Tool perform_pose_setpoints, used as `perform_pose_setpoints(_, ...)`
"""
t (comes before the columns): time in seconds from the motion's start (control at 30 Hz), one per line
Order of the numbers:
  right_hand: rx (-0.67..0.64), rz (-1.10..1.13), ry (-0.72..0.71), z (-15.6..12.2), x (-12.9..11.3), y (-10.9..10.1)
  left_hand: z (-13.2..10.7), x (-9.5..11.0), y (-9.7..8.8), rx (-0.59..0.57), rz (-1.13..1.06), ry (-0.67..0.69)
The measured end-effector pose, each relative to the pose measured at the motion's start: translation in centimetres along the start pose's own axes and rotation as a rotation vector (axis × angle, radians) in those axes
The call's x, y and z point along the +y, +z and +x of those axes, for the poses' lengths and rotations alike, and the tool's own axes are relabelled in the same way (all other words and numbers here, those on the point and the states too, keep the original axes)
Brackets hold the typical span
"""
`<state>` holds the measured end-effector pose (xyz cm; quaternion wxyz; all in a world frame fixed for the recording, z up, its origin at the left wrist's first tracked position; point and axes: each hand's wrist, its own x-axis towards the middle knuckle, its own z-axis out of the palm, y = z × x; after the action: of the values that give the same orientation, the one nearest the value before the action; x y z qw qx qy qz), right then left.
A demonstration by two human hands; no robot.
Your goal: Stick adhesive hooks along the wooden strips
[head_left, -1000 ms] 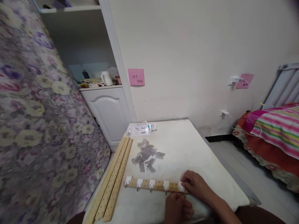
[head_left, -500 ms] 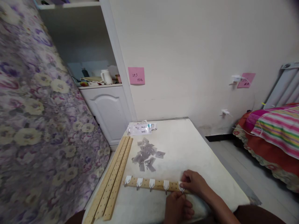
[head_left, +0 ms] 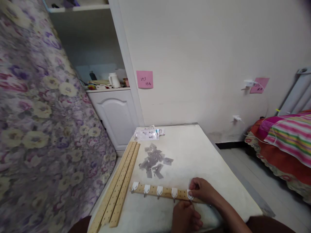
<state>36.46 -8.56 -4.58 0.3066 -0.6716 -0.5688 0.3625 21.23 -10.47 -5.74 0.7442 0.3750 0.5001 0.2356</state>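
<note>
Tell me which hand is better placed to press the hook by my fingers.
Probably the right hand: its fingertips are at the white part of the hook, while the left hand sits lower, by the strip's near edge.

The right hand (head_left: 201, 191) hides part of the short strip (head_left: 167, 192); the edge cuts off the striped bedding (head_left: 291, 139).

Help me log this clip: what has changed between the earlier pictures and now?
Only the view has shifted slightly, carrying the scene a little rightward in the picture. Nothing was visibly taken or released. The right hand stays at a white plastic hook on the perforated pale wooden strip; the left hand stays below.
</note>
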Motion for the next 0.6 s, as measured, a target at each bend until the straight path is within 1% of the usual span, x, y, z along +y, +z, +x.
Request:
perform_pose_setpoints(0.17,0.002,0.074,-0.051,-0.2,0.1,-0.1,-1.3,-0.4,-1.4,-0.016,-0.015,0.009)
perform_pose_setpoints(0.3,0.061,0.122,-0.094,-0.4,-0.6,-0.5,-2.1,-0.1,-3.1,-0.001,-0.062,0.017)
perform_pose_setpoints(0.43,0.080,0.135,-0.120,-0.3,-1.0,-0.3,-1.6,0.4,-4.2,0.038,-0.082,0.035)
perform_pose_setpoints(0.53,0.074,0.107,-0.124,-0.3,-0.9,0.1,-1.1,0.6,-4.3,0.058,-0.076,0.043)
perform_pose_setpoints(0.6,0.077,0.083,-0.122,-0.3,-0.7,0.2,-0.9,0.6,-4.3,0.050,-0.098,0.052)
